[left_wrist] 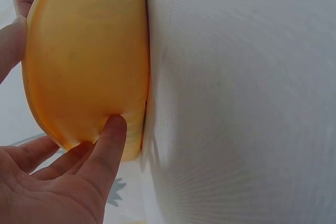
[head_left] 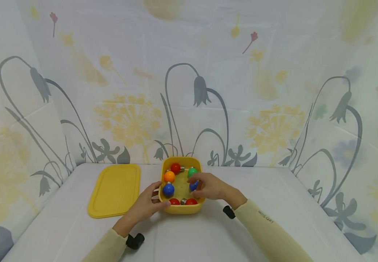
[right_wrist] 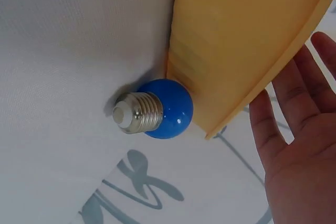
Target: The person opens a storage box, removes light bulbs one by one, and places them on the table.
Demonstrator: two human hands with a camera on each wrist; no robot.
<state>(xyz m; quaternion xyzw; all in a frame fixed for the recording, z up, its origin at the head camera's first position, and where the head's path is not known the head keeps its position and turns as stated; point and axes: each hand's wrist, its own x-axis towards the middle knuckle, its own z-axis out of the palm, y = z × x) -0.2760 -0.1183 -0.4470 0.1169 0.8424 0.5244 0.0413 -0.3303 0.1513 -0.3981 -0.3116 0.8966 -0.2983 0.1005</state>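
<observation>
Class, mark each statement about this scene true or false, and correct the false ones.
1. The yellow lid lies to the left of the yellow container. True.
2. The container is empty. False: several coloured bulbs lie in it.
3. The left hand touches the container. True.
4. The bulb lying outside the container in the right wrist view is red. False: that is a blue bulb.
5. The green bulb is near the left hand. False: the green bulb is on the right side, near the right hand.
6. An orange bulb is inside the container. True.
</observation>
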